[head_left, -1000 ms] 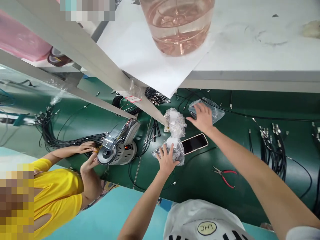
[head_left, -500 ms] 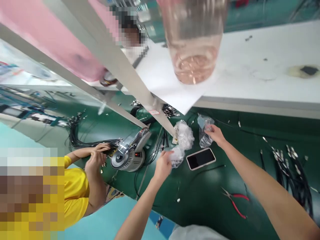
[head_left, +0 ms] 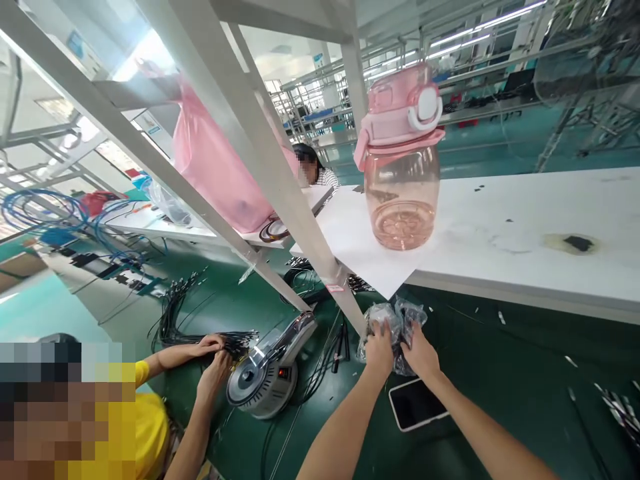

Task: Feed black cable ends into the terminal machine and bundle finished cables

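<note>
Two crumpled clear plastic bags lie side by side on the green tabletop, below the shelf edge. My left hand [head_left: 379, 350] has its fingers curled onto the left plastic bag [head_left: 384, 313], which has something whitish in it. Closed on the right plastic bag [head_left: 411, 311] is my right hand [head_left: 421, 355], thumb towards the left bag. What lies inside the right bag is hard to make out. Just below my right wrist is a phone [head_left: 414, 404] with a dark screen, partly covered by my forearm.
A pink water bottle [head_left: 403, 193] stands on the white shelf [head_left: 500, 207] above my hands. Slanted metal posts [head_left: 320, 257] rise at the left. Beyond them are a round tape dispenser [head_left: 265, 383], bundled black cables [head_left: 173, 313] and a co-worker in yellow [head_left: 150, 427]. More cables lie far right.
My view has tilted up. My hands have come together, bringing the two plastic bags side by side near the post's foot. The pliers are now out of view.
</note>
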